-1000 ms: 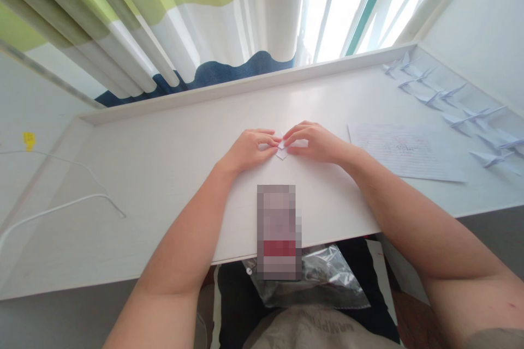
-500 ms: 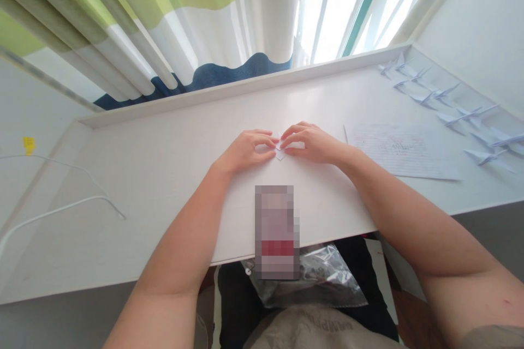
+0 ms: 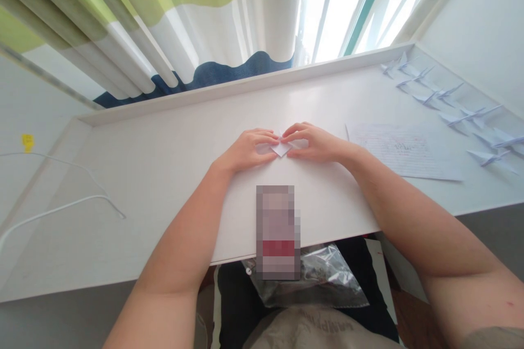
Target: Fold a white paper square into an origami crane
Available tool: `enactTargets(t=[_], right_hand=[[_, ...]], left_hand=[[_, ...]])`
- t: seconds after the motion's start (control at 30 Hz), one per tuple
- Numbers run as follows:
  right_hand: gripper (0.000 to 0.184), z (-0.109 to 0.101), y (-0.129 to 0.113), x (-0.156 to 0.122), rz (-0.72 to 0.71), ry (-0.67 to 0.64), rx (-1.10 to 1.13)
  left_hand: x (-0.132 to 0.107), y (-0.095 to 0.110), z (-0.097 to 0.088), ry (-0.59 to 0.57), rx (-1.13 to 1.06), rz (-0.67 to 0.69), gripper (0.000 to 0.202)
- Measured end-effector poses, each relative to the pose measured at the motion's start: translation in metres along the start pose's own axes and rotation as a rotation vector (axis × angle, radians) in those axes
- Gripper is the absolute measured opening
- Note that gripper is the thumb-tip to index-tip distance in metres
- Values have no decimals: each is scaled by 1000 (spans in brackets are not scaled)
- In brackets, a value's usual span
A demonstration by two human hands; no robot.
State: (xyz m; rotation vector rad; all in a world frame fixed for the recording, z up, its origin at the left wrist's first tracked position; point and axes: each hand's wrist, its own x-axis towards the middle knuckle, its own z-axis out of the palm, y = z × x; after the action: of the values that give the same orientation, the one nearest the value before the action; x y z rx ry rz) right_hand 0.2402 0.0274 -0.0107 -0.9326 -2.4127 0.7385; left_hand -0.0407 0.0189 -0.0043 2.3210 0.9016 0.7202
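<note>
A small folded piece of white paper [image 3: 281,149] lies on the white desk between my hands, its lower point toward me. My left hand [image 3: 251,147] holds its left side, with the fingertips on the upper edge and the thumb near the lower left. From the other side, my right hand [image 3: 317,143] grips the upper right part with curled fingers, its thumb close to the right edge. The fingers hide the top of the paper.
Several folded paper cranes [image 3: 460,119] stand along the desk's right side. A written sheet [image 3: 403,150] lies right of my right hand. A pixelated rectangle [image 3: 277,218] covers the desk's front edge, above a clear plastic bag [image 3: 331,278]. A white cable [image 3: 73,204] lies at left.
The thumbs have moved slightly apart and down, and more of the folded paper's lower face shows. Both hands stay at the same spot on the desk.
</note>
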Motion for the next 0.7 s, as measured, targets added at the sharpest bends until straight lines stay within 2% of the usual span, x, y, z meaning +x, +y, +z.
enactTargets(t=[0.2, 0.7], right_hand=[[23, 1, -1, 1, 32, 46, 18], [16, 1, -10, 2, 101, 102, 128]], left_hand=[[2, -4, 5, 41, -37, -19, 12], [1, 1, 4, 39, -91, -121, 7]])
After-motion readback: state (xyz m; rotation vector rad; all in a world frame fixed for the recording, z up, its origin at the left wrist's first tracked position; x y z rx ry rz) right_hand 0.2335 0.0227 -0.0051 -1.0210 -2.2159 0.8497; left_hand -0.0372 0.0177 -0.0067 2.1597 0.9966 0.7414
